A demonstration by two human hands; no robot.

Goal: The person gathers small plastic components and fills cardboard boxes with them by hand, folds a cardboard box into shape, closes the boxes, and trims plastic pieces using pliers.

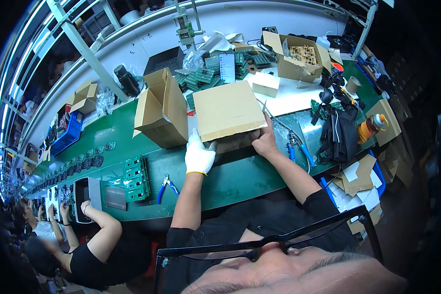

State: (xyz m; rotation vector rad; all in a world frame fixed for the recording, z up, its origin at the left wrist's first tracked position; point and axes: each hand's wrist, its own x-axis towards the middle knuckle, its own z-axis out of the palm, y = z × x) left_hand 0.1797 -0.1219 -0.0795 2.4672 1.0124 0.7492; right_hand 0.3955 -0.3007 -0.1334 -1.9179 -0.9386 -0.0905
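A closed brown cardboard box (230, 109) is tilted up in front of me above the green bench. My left hand (199, 156), in a white glove, grips its lower left edge. My bare right hand (266, 139) is closed at the lower right corner, its fingers partly hidden by the box. Beside that corner a thin pointed metal tip (264, 106) sticks up; I cannot tell whether the right hand holds it. An open, upright cardboard box (161, 110) stands just left of the tilted one.
Green circuit boards (201, 77) and a lit phone (227, 67) lie behind the box. Blue-handled pliers (166, 188) are near the front edge; more cutters (291, 147) lie right. A bottle (371, 128) stands far right. Co-workers (95, 235) sit at left.
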